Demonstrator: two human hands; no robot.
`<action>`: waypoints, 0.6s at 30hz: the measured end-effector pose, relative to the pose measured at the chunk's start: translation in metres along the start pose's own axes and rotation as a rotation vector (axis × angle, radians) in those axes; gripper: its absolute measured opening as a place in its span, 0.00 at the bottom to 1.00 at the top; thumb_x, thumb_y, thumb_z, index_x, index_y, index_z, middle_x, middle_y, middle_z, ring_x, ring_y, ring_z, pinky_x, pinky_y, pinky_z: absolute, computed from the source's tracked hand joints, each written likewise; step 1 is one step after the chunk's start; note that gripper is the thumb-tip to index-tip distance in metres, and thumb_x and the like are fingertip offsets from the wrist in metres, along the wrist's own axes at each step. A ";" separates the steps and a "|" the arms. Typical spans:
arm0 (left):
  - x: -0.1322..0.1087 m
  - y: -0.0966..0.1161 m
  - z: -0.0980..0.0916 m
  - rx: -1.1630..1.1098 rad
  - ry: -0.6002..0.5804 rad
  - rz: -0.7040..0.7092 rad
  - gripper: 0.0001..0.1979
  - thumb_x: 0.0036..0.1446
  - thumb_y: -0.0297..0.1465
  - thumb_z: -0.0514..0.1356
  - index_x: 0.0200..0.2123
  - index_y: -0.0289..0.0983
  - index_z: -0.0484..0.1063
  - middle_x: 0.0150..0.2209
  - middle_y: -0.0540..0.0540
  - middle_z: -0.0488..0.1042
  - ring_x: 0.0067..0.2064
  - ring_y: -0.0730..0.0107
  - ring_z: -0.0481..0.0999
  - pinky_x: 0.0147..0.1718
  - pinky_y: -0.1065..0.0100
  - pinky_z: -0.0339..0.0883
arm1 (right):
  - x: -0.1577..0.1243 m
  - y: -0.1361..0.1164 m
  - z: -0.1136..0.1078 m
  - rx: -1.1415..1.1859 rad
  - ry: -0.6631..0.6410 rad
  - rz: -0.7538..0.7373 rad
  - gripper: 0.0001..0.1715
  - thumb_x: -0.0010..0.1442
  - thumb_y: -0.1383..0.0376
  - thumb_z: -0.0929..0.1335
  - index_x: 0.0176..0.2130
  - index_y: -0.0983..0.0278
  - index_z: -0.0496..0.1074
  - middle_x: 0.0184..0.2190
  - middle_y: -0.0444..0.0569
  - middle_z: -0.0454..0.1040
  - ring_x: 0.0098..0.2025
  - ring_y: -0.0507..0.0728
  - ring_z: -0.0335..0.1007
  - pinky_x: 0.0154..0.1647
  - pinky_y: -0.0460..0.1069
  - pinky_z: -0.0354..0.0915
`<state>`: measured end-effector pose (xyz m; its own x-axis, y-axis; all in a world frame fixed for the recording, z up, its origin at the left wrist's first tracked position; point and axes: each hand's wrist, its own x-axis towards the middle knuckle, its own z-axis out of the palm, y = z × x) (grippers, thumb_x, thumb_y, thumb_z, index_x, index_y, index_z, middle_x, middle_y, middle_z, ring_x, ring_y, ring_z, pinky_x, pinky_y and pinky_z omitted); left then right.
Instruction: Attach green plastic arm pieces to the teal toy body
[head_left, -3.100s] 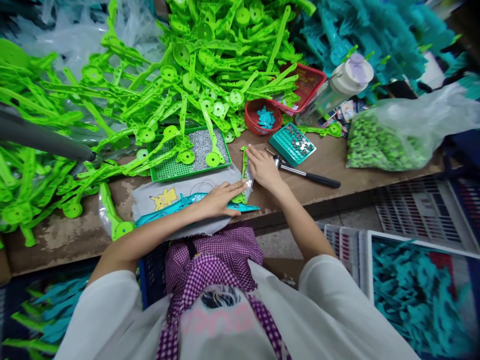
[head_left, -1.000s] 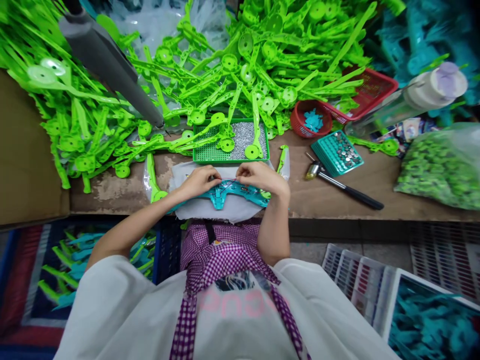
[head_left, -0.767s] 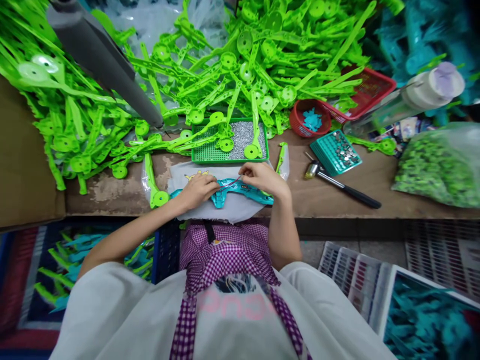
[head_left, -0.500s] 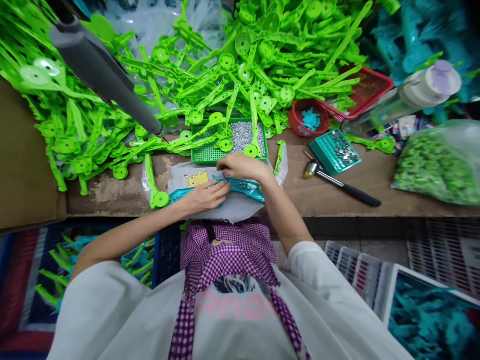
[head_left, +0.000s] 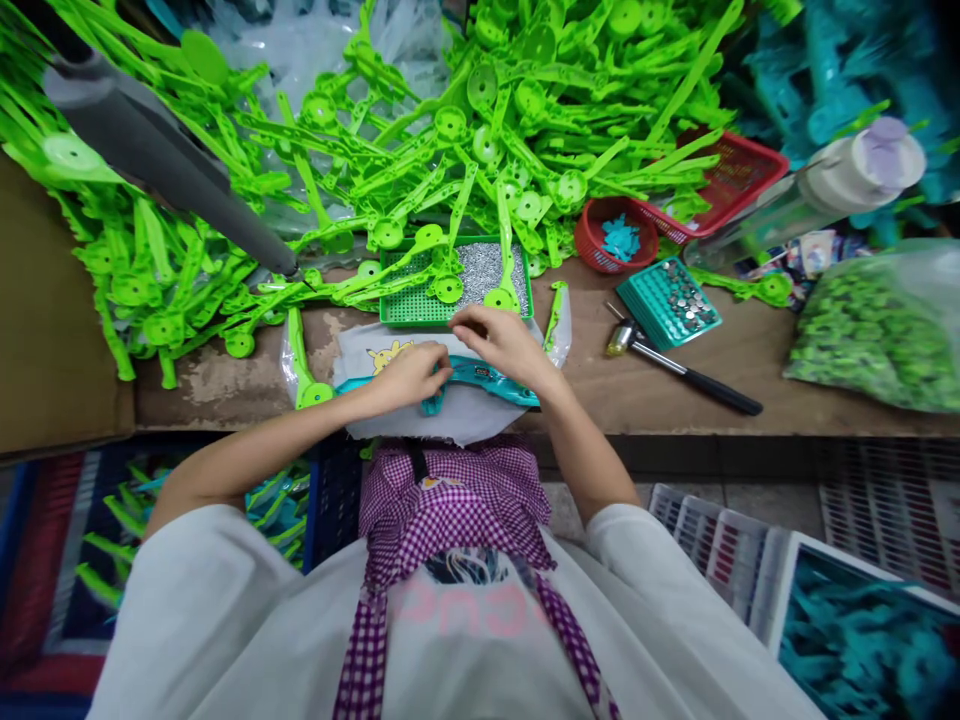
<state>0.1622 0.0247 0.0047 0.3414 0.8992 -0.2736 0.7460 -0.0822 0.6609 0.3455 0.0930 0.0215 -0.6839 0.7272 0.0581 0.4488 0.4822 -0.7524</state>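
A curved teal plastic part [head_left: 506,384], with a small dark component in its middle, lies on a grey cloth [head_left: 469,428] printed with a yellow cartoon figure. My left hand [head_left: 409,378] is closed at the middle of this part, thumb and fingers pinched on it; its left portion lies partly under my wrist. My right hand [head_left: 499,345] hovers over the part's right half, thumb and forefinger slightly apart, and I see nothing between them. Just beyond the hands is a green basket [head_left: 397,312] holding tiny silvery pieces, with lime-green arms laid across it.
Lime-green plastic parts [head_left: 420,140] are heaped across the back. A grey powered screwdriver [head_left: 176,170] hangs at the left. To the right are a red bowl [head_left: 592,250], a teal tray [head_left: 637,305] of small metal discs, a hammer [head_left: 682,372], a bottle [head_left: 817,195] and a bag of green pieces [head_left: 862,340].
My right hand has lifted off the teal part and its fingers have loosened. My left fingers have curled in more tightly. The hanging screwdriver has shifted left.
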 end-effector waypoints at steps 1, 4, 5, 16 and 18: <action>0.003 -0.002 -0.001 -0.174 -0.017 -0.107 0.04 0.62 0.28 0.58 0.34 0.36 0.72 0.29 0.47 0.79 0.30 0.67 0.78 0.34 0.67 0.68 | -0.014 0.002 0.007 -0.011 0.070 -0.002 0.14 0.70 0.63 0.64 0.47 0.65 0.77 0.40 0.51 0.81 0.40 0.55 0.75 0.43 0.49 0.66; 0.011 -0.008 -0.001 -0.547 -0.026 -0.347 0.05 0.59 0.27 0.60 0.30 0.36 0.71 0.24 0.49 0.76 0.26 0.72 0.76 0.30 0.71 0.66 | -0.048 0.006 0.041 -0.125 0.159 -0.091 0.16 0.72 0.59 0.62 0.43 0.64 0.77 0.36 0.52 0.81 0.37 0.55 0.74 0.40 0.50 0.66; 0.013 -0.009 0.000 -0.612 -0.013 -0.381 0.05 0.58 0.26 0.61 0.28 0.35 0.71 0.23 0.50 0.75 0.25 0.74 0.74 0.28 0.72 0.64 | -0.056 0.007 0.055 -0.169 0.169 -0.124 0.17 0.72 0.59 0.62 0.43 0.64 0.77 0.36 0.52 0.81 0.36 0.56 0.74 0.40 0.51 0.66; 0.016 -0.011 -0.002 -0.804 -0.034 -0.512 0.08 0.53 0.19 0.58 0.24 0.34 0.72 0.22 0.51 0.74 0.24 0.77 0.71 0.28 0.74 0.67 | -0.047 0.001 0.106 -0.348 0.236 0.029 0.17 0.72 0.60 0.62 0.47 0.63 0.77 0.35 0.52 0.81 0.34 0.56 0.74 0.37 0.50 0.63; 0.015 -0.017 -0.001 -0.815 -0.061 -0.468 0.07 0.55 0.22 0.59 0.26 0.35 0.71 0.23 0.49 0.76 0.25 0.75 0.74 0.30 0.72 0.70 | -0.047 -0.001 0.097 -0.303 0.212 0.104 0.16 0.71 0.61 0.62 0.45 0.64 0.77 0.35 0.53 0.81 0.33 0.56 0.74 0.37 0.50 0.62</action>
<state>0.1539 0.0398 -0.0104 0.1553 0.7388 -0.6558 0.1925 0.6285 0.7536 0.3216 0.0112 -0.0439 -0.5057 0.8496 0.1496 0.6813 0.4998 -0.5348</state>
